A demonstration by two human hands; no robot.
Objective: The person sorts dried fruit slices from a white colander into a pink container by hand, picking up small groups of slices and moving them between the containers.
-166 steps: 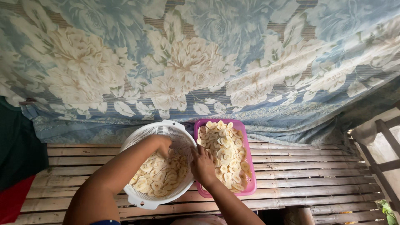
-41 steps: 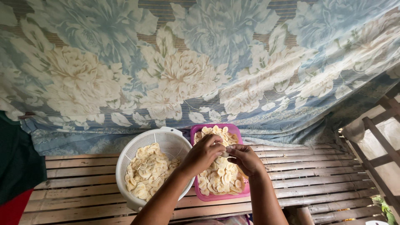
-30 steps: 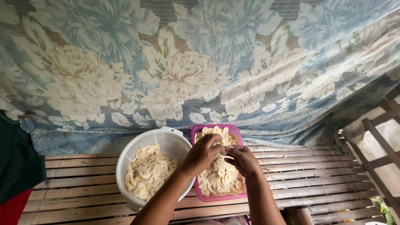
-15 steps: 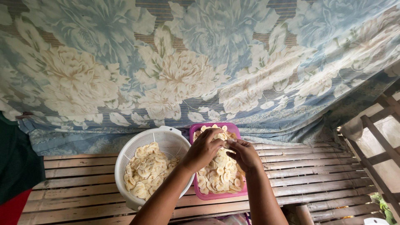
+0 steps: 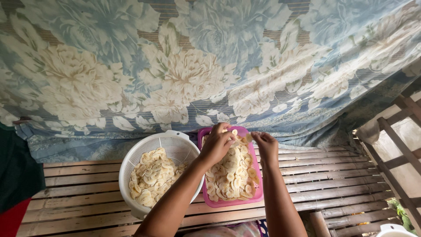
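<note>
A round white colander basket (image 5: pixel 131 159) holds pale sliced banana pieces (image 5: pixel 151 177) on a slatted bamboo bench (image 5: pixel 333 184). Right beside it lies a pink rectangular tray (image 5: pixel 258 195) spread with more slices (image 5: pixel 232 177). My left hand (image 5: pixel 216 143) hovers over the tray's far end, fingers curled around a few slices. My right hand (image 5: pixel 264 145) is just to its right, fingertips pinching a slice (image 5: pixel 248 138) above the tray's far corner.
A blue cloth with large cream flowers (image 5: pixel 197 74) hangs behind the bench. A wooden frame (image 5: pixel 397 145) stands at the right. Dark green and red fabric (image 5: pixel 15 184) lies at the left edge. A white container rim (image 5: pixel 394 229) shows bottom right.
Earlier my left hand was in the white basket; both hands now work over the pink tray and have shifted toward its far end.
</note>
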